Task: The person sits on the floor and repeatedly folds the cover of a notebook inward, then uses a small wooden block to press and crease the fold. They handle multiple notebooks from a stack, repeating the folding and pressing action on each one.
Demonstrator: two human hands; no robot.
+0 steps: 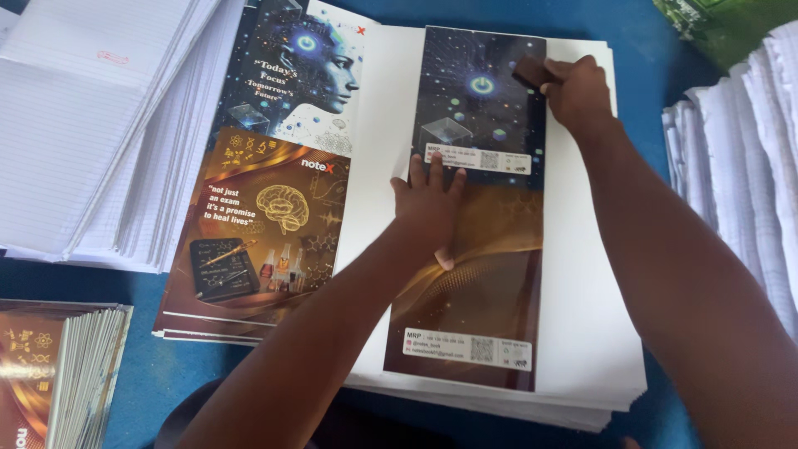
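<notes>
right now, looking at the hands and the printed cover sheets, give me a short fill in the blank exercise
1. The left hand lies flat with its palm pressed ____ on the folded printed cover.
2. The right hand holds a small dark ____ at the cover's top right corner.
3. The folded cover lies on a stack of ____ sheets.
4. The table surface under the stacks is ____ in colour.

Missing words: down; block; white; blue
</notes>
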